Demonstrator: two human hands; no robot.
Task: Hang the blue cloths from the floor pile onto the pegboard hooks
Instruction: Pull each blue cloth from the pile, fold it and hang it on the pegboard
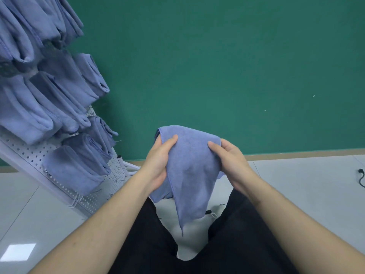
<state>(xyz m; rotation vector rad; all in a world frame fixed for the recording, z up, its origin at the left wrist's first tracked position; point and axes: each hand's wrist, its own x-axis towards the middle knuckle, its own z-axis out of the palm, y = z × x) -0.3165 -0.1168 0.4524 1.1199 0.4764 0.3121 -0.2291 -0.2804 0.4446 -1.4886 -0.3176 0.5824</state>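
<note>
Many folded blue cloths (59, 107) hang crowded on the white pegboard (29, 155) at left. One soft, matte blue cloth (189, 171) droops to a point between the left hand (158, 161) and right hand (231, 161), both pinching its upper edge.

Green wall above a pale tiled floor

A plain green wall (217, 66) meets glossy grey-white floor tiles (306, 184) along a tan baseboard (296, 152); a black power plug (360, 177) lies at right, a bright light reflection (18, 252) at lower left.
</note>
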